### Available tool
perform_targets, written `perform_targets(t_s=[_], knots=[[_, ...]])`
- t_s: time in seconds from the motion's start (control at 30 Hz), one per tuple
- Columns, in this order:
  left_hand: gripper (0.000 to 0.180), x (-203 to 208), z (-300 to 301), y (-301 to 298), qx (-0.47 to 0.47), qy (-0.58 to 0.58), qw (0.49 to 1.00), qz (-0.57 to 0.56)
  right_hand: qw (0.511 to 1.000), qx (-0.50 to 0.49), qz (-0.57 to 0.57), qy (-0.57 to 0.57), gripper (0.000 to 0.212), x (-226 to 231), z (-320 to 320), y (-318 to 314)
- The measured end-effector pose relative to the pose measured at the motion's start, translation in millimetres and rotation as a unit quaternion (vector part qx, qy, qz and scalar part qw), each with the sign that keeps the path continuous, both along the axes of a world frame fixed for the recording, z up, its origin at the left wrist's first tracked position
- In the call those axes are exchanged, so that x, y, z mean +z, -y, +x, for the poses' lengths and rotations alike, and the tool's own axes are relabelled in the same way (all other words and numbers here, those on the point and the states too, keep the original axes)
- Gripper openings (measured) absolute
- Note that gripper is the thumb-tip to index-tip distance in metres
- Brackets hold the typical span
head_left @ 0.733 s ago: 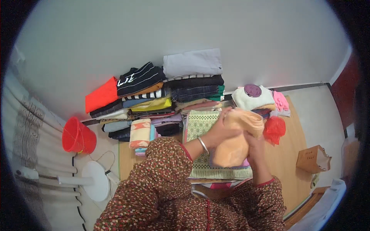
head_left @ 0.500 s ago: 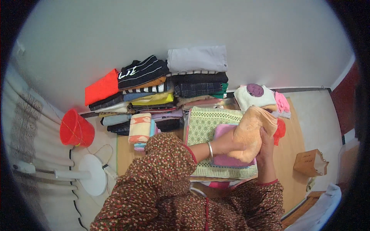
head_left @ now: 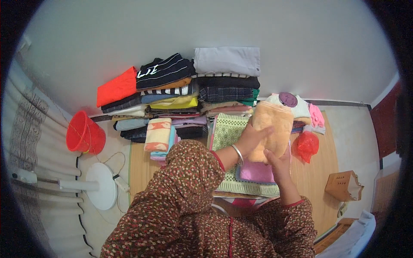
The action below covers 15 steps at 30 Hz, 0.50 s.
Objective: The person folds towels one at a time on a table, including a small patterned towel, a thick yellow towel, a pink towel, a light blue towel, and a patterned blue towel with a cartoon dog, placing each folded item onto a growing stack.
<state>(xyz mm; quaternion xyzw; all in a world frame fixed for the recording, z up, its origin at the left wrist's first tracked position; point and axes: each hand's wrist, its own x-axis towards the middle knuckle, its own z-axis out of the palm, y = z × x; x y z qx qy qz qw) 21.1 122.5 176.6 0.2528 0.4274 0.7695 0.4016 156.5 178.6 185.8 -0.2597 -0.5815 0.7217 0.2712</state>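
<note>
Between my two hands I hold a folded orange towel [head_left: 272, 124], raised upright above a patterned green cloth [head_left: 230, 129]. My left hand [head_left: 254, 138] is closed on the towel's left side, a silver bangle on its wrist. My right hand [head_left: 279, 165] grips the lower right edge, its thumb lying on the front. Beneath the towel, partly hidden by it, a folded pink-purple towel [head_left: 257, 172] lies on the green cloth. To the left of my left arm stands a small stack of folded towels, topped by a cream and orange towel [head_left: 157, 134].
Tall piles of folded clothes [head_left: 172, 101] line the wall. White folded fabric [head_left: 301, 105] and a red plastic bag [head_left: 307, 146] lie at the right. A red bucket [head_left: 86, 133] and a white round-based stand [head_left: 102, 185] are on the left. A brown paper bag [head_left: 343, 185] sits far right.
The orange towel has moved up and a little left and now stands more upright, its broad face showing. My right hand has shifted down to its lower edge.
</note>
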Motion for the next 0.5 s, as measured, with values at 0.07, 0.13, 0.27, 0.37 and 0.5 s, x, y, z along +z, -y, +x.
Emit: perform_targets(t_s=[0.07,0.13,0.27,0.37,0.5], knots=[[0.039,7,-7,4,-0.019,0.089,0.996,0.0,0.997,0.055,-0.007,0.05,0.064,-3,1,1],[0.038,15,-14,8,-0.02,0.118,0.993,-0.016,0.997,0.07,-0.005,0.042,0.065,-2,3,0],[0.034,21,-15,13,-0.043,0.144,0.989,0.007,0.999,0.046,-0.017,0.011,0.064,-1,3,1],[0.039,18,-7,15,-0.074,0.169,0.983,-0.025,1.0,0.008,0.008,0.005,0.059,-2,5,-4],[0.05,11,12,9,-0.084,0.022,0.995,-0.044,0.997,0.013,-0.069,-0.033,0.055,-2,11,-12]])
